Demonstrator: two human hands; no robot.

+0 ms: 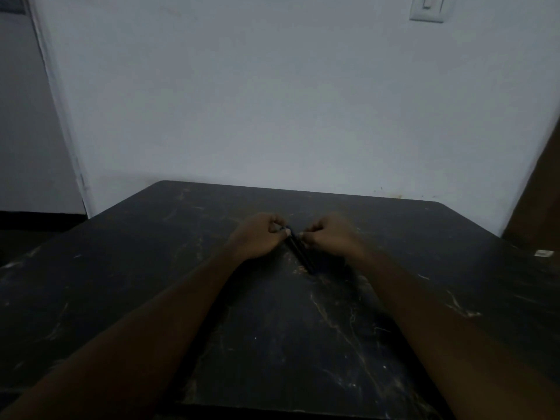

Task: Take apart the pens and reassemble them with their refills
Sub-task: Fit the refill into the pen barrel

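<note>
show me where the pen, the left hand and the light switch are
pen [300,253], head view, middle of the dark barrel
left hand [257,237], head view, back of the hand
light switch [428,7], head view, centre of the wall plate

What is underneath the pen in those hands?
Only the dark veined table shows under the pen. Anything beneath the left hand and right hand is covered.
</note>
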